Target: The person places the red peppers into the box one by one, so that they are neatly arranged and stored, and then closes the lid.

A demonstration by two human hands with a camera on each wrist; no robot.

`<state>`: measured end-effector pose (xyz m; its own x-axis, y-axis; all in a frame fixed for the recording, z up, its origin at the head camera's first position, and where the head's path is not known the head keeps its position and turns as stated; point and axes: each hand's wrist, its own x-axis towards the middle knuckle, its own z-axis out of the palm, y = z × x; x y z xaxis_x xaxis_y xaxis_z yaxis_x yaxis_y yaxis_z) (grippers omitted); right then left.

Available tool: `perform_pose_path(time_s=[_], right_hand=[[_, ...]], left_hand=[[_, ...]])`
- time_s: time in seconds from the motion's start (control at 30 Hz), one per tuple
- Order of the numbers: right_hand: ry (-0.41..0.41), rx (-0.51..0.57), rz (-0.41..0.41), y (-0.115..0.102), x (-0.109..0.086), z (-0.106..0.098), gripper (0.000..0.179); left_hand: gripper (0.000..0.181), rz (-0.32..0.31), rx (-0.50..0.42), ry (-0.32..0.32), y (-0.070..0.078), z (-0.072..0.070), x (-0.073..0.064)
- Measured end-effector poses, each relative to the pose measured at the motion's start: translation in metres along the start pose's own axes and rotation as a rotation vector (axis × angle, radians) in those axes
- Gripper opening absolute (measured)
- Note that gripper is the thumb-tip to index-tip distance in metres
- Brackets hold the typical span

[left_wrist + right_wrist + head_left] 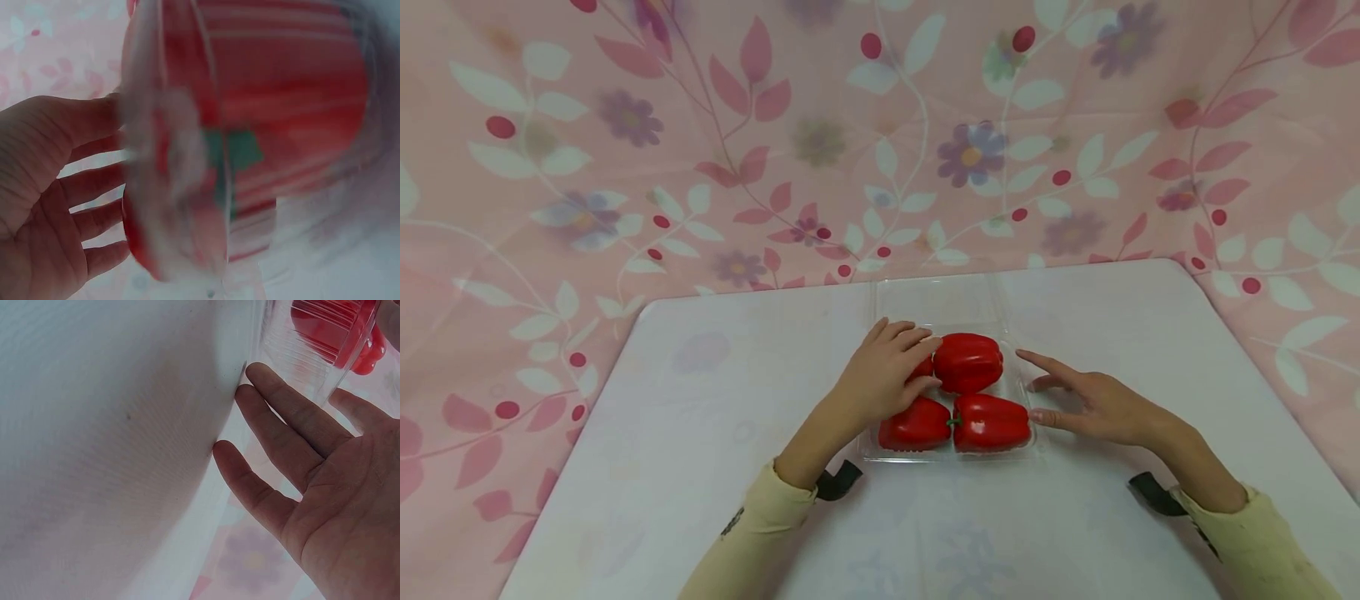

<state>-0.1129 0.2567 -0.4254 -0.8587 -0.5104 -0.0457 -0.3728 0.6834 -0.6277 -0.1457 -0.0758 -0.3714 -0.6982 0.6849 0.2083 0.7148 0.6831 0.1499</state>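
Note:
Several red bell peppers lie in a clear plastic clamshell box (910, 457). My left hand (883, 371) lies over the back-left bell pepper (922, 367), its fingers spread and touching it; most of that pepper is hidden. The left wrist view shows the left hand (47, 187) reaching behind the blurred box wall. Ahead of the left wrist lies the front-left bell pepper (917, 425). At the box's right side, my right hand (1105, 408) holds its fingers extended, thumb near the front-right bell pepper (991, 422). A back-right bell pepper (968, 362) sits beyond.
The box's clear lid (936, 302) lies folded back toward the rear edge of the white-covered table (737, 375). A pink floral cloth (820, 150) hangs behind. Dark straps (841, 481) hang by the wrists.

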Motion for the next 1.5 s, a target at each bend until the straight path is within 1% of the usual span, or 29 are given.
perform_pose_path(time_s=[0.1,0.23,0.33,0.47,0.57,0.8,1.0,1.3,1.5], right_hand=[[-0.004,0.002,0.005,0.000,0.001,0.001,0.083],[-0.007,-0.002,0.000,0.001,0.002,0.001,0.083],[-0.004,-0.006,0.005,0.001,0.001,0.001,0.084],[0.000,-0.004,0.009,0.002,0.001,0.001,0.084],[-0.001,0.000,0.011,0.002,0.000,0.001,0.084],[-0.003,0.002,0.020,0.002,0.000,0.001,0.084],[-0.004,0.003,0.016,0.002,0.000,0.000,0.084],[-0.005,0.010,0.001,0.001,0.000,0.000,0.082],[-0.007,0.016,-0.012,0.000,0.001,0.000,0.081]], left_hand=[[0.050,0.031,0.014,-0.028,0.007,0.003,0.002],[0.052,0.039,-0.002,-0.054,0.012,0.006,0.003],[0.054,0.038,-0.001,-0.055,0.014,0.007,0.004],[0.055,0.061,0.029,-0.040,0.016,0.011,0.007],[0.058,0.074,0.043,-0.043,0.019,0.013,0.009],[0.064,0.081,0.002,-0.082,0.025,0.016,0.012],[0.065,0.088,-0.005,-0.109,0.026,0.015,0.014],[0.063,0.127,-0.057,-0.137,0.022,0.013,0.014],[0.062,0.127,-0.101,-0.164,0.019,0.015,0.015]])
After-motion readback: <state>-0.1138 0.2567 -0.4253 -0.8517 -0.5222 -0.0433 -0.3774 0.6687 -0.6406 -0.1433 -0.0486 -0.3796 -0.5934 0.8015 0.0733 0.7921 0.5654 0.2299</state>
